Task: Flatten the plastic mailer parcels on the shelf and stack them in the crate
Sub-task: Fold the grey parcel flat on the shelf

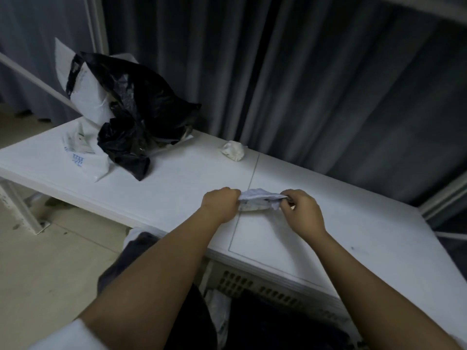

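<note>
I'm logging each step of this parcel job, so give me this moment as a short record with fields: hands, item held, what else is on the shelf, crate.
left hand: grip on the left end of the small mailer
right hand: pinches its right end
small mailer: crumpled, stretched between both hands over the white shelf
waiting: black bag, white mailers, crumpled white wad
crate: below the shelf edge, contents unclear

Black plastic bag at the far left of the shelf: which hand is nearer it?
Left. The left hand lies right of the black plastic bag; the right hand is farther right.
</note>
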`<state>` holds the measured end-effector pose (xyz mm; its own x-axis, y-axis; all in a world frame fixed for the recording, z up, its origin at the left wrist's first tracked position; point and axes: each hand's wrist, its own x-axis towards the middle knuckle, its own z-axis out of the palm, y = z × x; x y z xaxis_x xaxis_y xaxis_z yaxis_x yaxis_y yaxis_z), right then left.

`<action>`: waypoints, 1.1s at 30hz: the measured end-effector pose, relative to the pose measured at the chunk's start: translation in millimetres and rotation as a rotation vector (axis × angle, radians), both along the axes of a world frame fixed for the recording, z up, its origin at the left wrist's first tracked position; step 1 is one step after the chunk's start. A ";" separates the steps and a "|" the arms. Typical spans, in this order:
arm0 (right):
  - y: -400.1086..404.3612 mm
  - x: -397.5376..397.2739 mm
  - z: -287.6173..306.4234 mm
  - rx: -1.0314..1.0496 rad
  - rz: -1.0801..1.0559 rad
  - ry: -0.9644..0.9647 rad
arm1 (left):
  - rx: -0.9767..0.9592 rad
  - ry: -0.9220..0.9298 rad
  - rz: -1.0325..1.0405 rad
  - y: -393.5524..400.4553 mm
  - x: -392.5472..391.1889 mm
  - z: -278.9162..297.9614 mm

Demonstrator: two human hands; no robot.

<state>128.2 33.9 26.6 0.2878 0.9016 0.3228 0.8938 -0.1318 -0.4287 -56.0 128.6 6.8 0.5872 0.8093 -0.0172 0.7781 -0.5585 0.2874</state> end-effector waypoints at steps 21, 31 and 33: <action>-113.7 78.6 -74.4 -0.102 -0.057 0.110 | -0.134 -0.188 -0.085 -112.2 108.4 -45.2; -106.0 95.8 -77.3 -0.124 0.136 0.056 | -0.464 -0.132 -0.228 -70.1 87.8 -51.2; -102.5 99.8 -57.6 0.015 0.037 0.145 | -0.493 -0.277 -0.235 -65.8 82.3 -44.3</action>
